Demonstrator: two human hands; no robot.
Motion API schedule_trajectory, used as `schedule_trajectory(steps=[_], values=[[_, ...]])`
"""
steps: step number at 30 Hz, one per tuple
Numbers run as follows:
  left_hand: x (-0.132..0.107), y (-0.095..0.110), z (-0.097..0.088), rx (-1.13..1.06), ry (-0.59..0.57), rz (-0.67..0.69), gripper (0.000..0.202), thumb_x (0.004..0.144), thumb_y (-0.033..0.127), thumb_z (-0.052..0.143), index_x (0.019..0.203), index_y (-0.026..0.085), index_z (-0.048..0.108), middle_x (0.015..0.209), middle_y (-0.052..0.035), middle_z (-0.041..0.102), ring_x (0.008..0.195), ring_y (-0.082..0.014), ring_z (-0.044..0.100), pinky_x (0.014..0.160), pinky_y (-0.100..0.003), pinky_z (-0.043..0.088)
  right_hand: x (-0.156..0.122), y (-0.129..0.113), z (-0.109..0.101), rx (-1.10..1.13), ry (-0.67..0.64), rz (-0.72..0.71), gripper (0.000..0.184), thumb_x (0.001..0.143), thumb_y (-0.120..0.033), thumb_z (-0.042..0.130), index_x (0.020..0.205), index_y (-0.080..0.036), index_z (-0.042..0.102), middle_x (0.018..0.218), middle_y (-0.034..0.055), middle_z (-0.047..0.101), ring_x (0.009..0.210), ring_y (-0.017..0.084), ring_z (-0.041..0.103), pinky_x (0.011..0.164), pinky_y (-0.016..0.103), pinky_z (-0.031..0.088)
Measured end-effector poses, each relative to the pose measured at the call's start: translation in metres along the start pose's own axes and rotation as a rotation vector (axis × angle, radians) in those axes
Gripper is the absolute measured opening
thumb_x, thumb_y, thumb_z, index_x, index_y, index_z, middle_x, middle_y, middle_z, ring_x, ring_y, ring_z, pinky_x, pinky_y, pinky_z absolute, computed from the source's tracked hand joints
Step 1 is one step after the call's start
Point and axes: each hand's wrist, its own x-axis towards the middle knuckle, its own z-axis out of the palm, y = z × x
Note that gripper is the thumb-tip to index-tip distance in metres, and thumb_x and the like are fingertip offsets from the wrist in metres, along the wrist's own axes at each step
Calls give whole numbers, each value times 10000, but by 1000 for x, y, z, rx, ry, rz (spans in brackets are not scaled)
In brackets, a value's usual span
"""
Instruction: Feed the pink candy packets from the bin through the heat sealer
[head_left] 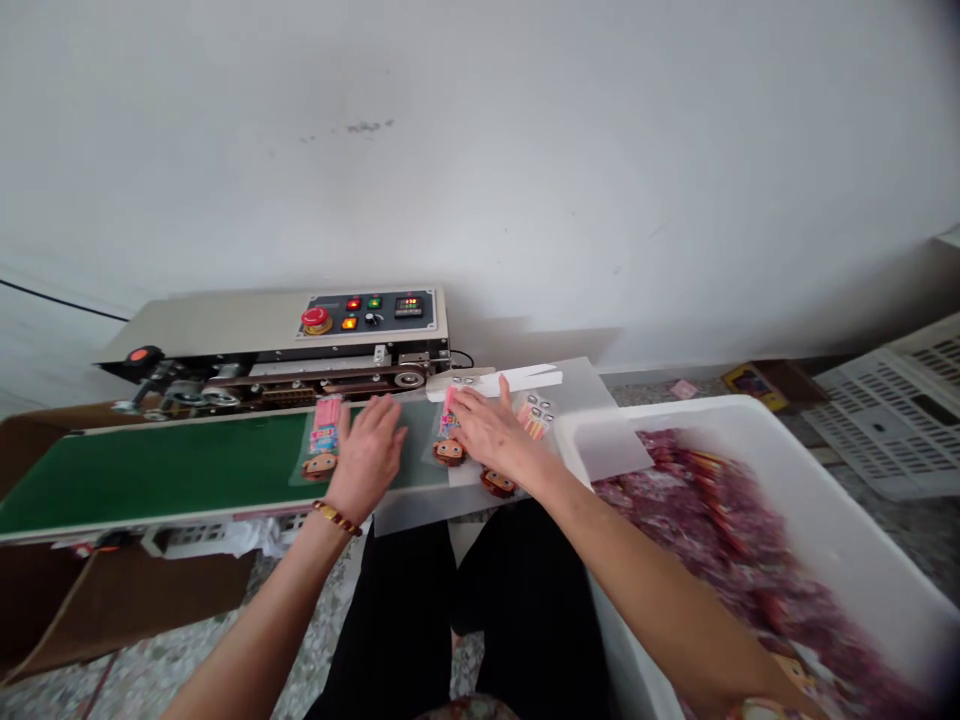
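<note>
Band sealer (225, 322) at the far side, green conveyor belt (172, 460) along its near edge. Left hand (369, 448) is flat and unclenched, palm down, its outer edge against the left doll-face packet (322, 440) — a nudge rather than a grasp, by the look of it. Right hand (491, 428) also unclenched, thumb raised clear, fingers laid over the middle doll-face packet (448, 450). Good handling here, I judge: light, flat pressure, each packet square to the belt, top edge smooth and even towards the sealer, fingertips well off its wheels. Positions: left packet lies on the belt, just left of the left hand; middle packet sits between the hands, partly under the right fingers; a third doll-face packet (498, 484) lies near side of the right hand — partly covered by it.
</note>
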Motion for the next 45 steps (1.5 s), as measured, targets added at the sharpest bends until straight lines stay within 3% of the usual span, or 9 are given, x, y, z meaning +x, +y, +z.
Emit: schedule_trajectory(steps=[5, 10, 18, 24, 30, 33, 36, 41, 45], values=[[20, 48, 22, -165, -112, 214, 464, 1001, 225, 443, 1455, 140, 485, 1540, -160, 507, 1458, -280, 444, 1233, -549, 332, -21, 20, -11, 18, 26, 57, 357, 1009, -182, 422, 1292, -205, 637, 1423, 109, 634, 1374, 284, 501, 1207, 725, 89], [16, 58, 34, -132, -129, 194, 506, 984, 235, 481, 1479, 137, 448, 1590, -169, 437, 1494, -306, 386, 1240, -575, 308, -43, 49, -23, 28, 22, 195, 327, 987, -197, 443, 1193, -220, 695, 1371, 127, 662, 1357, 325, 505, 1174, 733, 109], [15, 53, 35, -119, -114, 209, 517, 975, 236, 487, 1475, 111, 447, 1581, -194, 441, 1484, -326, 401, 1221, -584, 340, 31, 22, -13, 61, -82, 253, 350, 1009, -202, 413, 1207, -225, 699, 1281, 132, 655, 1208, 289, 546, 1094, 545, 297], [15, 54, 33, -119, -117, 213, 534, 985, 242, 473, 1501, 121, 413, 1599, -191, 415, 1500, -306, 380, 1237, -573, 313, 43, 33, -8, 145, -88, 297, 348, 980, -170, 417, 1096, -242, 737, 1247, 91, 683, 1167, 269, 576, 1061, 524, 311], [10, 35, 25, -119, -141, 155, 508, 973, 229, 488, 1470, 134, 458, 1578, -196, 445, 1486, -314, 403, 1235, -597, 300, -11, 53, -26, 52, 50, 407, 376, 970, -175, 431, 1254, -211, 674, 1270, 122, 704, 1198, 296, 592, 1110, 579, 285], [5, 12, 22, -128, -132, 110, 490, 986, 267, 471, 1458, 134, 469, 1569, -197, 457, 1469, -317, 429, 1232, -597, 301, -53, 56, -24, -91, 76, 377, 344, 1001, -231, 416, 1164, -220, 719, 1317, 130, 685, 1245, 345, 570, 1122, 700, 210], [-5, -23, 18, -135, -121, 63, 481, 986, 301, 462, 1439, 139, 485, 1558, -187, 476, 1461, -309, 442, 1223, -574, 327, -71, 49, -15, -130, 46, 316, 349, 1028, -281, 417, 1251, -218, 678, 1395, 136, 644, 1346, 374, 497, 1119, 778, 148], [-20, -68, 1, 0, -50, -46, 392, 974, 311, 463, 1332, 196, 574, 1502, -162, 550, 1401, -338, 514, 1196, -636, 323, -26, 22, -6, -76, -28, 132, 311, 1045, -266, 432, 1258, -217, 653, 1418, 124, 628, 1413, 337, 433, 1166, 776, 78], [-10, -39, -8, -42, 12, -14, 338, 1008, 293, 427, 1272, 180, 605, 1410, -154, 630, 1335, -296, 583, 1231, -592, 301, 13, 9, -5, -35, 4, 45, 301, 1039, -233, 438, 1241, -217, 661, 1442, 110, 605, 1424, 311, 425, 1191, 749, 95]])
